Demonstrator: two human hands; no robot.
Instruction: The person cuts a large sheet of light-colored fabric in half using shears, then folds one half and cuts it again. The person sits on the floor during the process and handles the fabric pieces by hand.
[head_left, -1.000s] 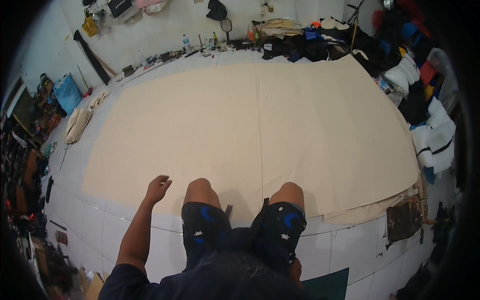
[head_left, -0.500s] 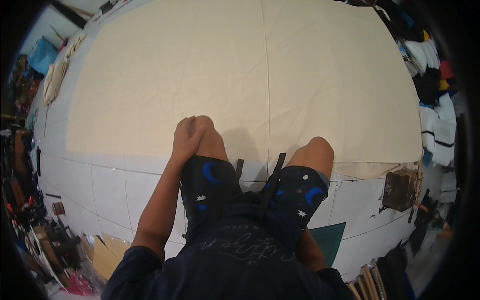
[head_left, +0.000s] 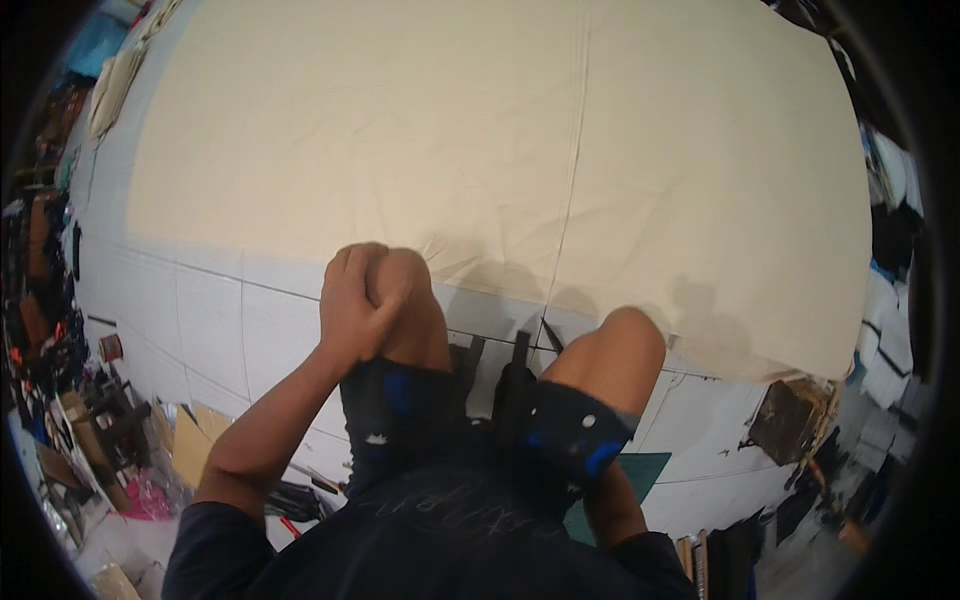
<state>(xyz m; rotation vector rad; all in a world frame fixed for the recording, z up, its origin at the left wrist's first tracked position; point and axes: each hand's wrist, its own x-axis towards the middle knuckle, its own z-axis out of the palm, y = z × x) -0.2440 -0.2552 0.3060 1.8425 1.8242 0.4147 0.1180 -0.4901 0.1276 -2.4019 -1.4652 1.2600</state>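
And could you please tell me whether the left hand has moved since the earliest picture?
Yes: against the cream cloth, the left hand has drawn back to overlap the cloth's near edge in view, and rightward onto the left knee.

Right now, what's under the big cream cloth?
White floor tiles show along the near edge of the cloth, so probably floor continues beneath. Whatever else lies under it is covered and can't be seen.

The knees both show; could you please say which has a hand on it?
The left knee, with the left hand on it; the right knee has none.
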